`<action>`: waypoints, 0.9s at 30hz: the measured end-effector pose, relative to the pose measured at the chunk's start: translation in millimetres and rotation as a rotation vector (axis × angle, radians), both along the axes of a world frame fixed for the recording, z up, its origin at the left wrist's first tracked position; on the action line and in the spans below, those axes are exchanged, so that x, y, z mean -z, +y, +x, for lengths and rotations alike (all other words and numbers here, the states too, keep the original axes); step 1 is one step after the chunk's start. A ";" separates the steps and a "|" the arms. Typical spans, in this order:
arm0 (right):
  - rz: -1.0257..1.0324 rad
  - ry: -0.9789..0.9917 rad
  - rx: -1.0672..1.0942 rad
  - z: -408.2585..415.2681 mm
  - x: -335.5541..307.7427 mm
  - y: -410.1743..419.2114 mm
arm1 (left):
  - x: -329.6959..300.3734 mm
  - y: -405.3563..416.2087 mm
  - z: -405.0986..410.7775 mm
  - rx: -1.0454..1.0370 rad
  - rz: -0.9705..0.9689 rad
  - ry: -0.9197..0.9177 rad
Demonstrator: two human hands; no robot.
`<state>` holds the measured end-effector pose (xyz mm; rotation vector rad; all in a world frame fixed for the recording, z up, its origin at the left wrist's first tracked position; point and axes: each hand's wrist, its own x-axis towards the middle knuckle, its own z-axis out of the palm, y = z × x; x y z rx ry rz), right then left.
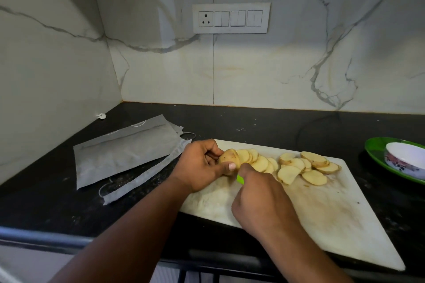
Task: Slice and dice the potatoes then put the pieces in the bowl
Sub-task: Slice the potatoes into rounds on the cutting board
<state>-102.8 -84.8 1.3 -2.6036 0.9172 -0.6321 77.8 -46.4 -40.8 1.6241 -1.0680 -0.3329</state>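
- Left hand (pixel 200 165) grips the potato end piece (pixel 228 159) at the board's far-left corner: thumb along its near side, fingers curled over the far side.
- Right hand (pixel 259 200) is closed round a knife handle (pixel 240 179); only a green sliver shows at the knuckles. Blade is hidden behind the hand, so I can't tell where the edge sits.
- Potato end piece: small unpeeled stub, cut face toward 3 o'clock, rounded skin end toward 9 o'clock. Long axis was roughly 9-to-3; what's left looks short.
- Slices (pixel 259 163) fan off the stub toward 3 o'clock, overlapping. Second fan of slices (pixel 308 167) lies further along at 3 o'clock, also overlapping and flat.
- Handling, my read: raw potato is stiff and dense; wet cut faces are likely slippery, skin gives better grip. The stub is short, so fingers are close to the cut line; best held by the skin end with fingertips tucked back.
- Slices are light and rigid but could snap if bent. For dicing, stack a few flat and press from above.
- Cutting board (pixel 333 213) runs from 10 to 4 o'clock on the dark counter (pixel 57 202).
- Bowl (pixel 407 156) sits on a green plate (pixel 377 151) at 3 o'clock from the board, well apart from the slices; no pieces visible in it.
- Grey pouch (pixel 124 156) lies at 9 o'clock, just beside the left hand.
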 end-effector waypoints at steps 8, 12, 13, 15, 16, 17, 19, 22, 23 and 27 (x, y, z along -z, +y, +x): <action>0.065 0.032 -0.073 -22.3 -6.2 0.7 | 3.9 -1.9 6.2 -0.078 0.019 -0.099; 0.074 0.074 -0.069 -41.5 -12.9 -4.8 | 4.4 -1.3 6.5 -0.080 0.021 -0.127; 0.073 0.084 -0.059 -45.1 -13.2 -7.0 | 4.4 -1.1 7.2 -0.082 0.016 -0.132; 0.075 0.085 -0.045 -50.7 -11.3 -9.4 | 4.6 -0.2 8.9 -0.086 0.006 -0.144; 0.076 0.078 -0.039 -52.5 -9.0 -8.6 | 4.7 0.5 9.0 -0.086 0.005 -0.162; 0.078 0.073 -0.034 -54.1 -6.3 -6.9 | 4.5 1.2 8.2 -0.082 0.008 -0.183; 0.076 0.049 -0.034 -56.6 -1.6 -4.0 | 2.4 2.0 5.3 -0.089 0.018 -0.224; 0.083 0.022 -0.033 -57.7 0.9 -4.1 | 1.8 2.0 4.9 -0.175 0.053 -0.274; 0.089 0.022 -0.033 -57.6 0.8 -5.0 | 2.0 2.0 5.3 -0.203 0.064 -0.276; 0.104 0.002 -0.032 -57.8 1.4 -7.5 | 1.5 2.8 3.8 -0.267 0.078 -0.291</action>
